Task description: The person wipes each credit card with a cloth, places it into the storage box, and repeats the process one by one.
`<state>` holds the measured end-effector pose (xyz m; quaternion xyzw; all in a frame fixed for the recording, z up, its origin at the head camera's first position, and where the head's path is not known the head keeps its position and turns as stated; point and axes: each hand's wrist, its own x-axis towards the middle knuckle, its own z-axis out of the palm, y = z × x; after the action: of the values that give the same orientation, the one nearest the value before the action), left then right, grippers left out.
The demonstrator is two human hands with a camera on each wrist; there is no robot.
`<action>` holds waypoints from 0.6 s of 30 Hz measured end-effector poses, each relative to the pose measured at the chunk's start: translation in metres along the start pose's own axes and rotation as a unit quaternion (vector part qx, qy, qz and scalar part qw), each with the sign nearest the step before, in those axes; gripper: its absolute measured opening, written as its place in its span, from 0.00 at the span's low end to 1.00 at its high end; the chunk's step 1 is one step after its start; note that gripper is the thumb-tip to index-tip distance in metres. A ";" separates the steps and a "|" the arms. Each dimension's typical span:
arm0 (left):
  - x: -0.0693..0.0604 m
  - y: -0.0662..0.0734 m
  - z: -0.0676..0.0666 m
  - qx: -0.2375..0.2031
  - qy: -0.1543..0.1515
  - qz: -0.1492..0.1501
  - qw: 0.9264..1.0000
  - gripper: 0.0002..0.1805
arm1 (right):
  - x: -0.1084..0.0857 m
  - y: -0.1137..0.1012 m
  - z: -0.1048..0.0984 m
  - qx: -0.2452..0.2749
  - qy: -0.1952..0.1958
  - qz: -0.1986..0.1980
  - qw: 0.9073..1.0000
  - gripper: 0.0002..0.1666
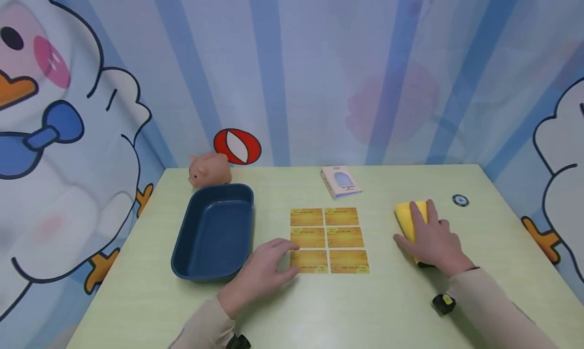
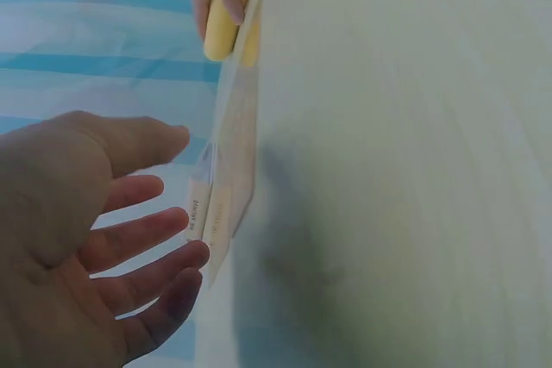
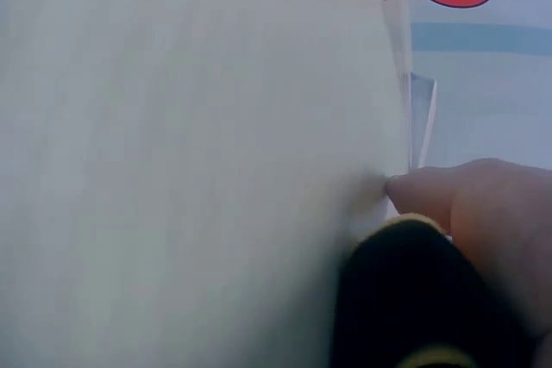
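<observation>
Six orange-yellow cards lie flat in two columns of three, among them a lower right card (image 1: 349, 262). My left hand (image 1: 257, 275) is at the left edge of the lower cards, fingers apart and slightly bent, holding nothing; whether a fingertip touches a card I cannot tell. In the left wrist view the same hand (image 2: 112, 230) shows an empty palm. On the right, my right hand (image 1: 433, 240) grips a yellow object (image 1: 405, 218) with a dark end, thumb on its left side, fingers over its top. The dark end (image 3: 414, 299) fills the lower right wrist view.
A deep blue tray (image 1: 219, 237) stands left of the cards, with a pink piggy bank (image 1: 211, 170) behind it. A small white box-like item (image 1: 341, 182) lies near the table's back edge. A round dark disc (image 1: 460, 200) lies at the far right.
</observation>
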<state>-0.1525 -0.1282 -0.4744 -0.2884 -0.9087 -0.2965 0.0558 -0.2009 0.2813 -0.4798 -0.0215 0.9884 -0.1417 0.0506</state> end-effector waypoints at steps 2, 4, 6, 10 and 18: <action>0.000 -0.003 0.004 0.008 -0.009 -0.009 1.000 0.21 | 0.001 0.001 0.003 0.000 0.012 -0.002 1.000 0.61; 0.001 -0.003 0.007 0.013 -0.016 -0.015 1.000 0.22 | 0.002 0.002 0.005 0.001 0.022 -0.001 1.000 0.59; 0.001 -0.004 0.009 0.015 -0.026 -0.023 0.999 0.23 | 0.003 0.003 0.006 0.003 0.025 0.004 1.000 0.57; 0.002 -0.003 0.012 0.028 -0.044 -0.038 0.998 0.24 | 0.004 0.003 0.006 0.009 0.024 0.010 1.000 0.54; 0.005 -0.005 0.014 0.054 -0.056 -0.052 0.996 0.25 | 0.002 0.001 0.000 0.017 0.003 0.013 1.000 0.53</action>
<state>-0.1587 -0.1209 -0.4872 -0.2537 -0.9388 -0.2330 0.0054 -0.2030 0.2822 -0.4808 -0.0072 0.9862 -0.1580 0.0499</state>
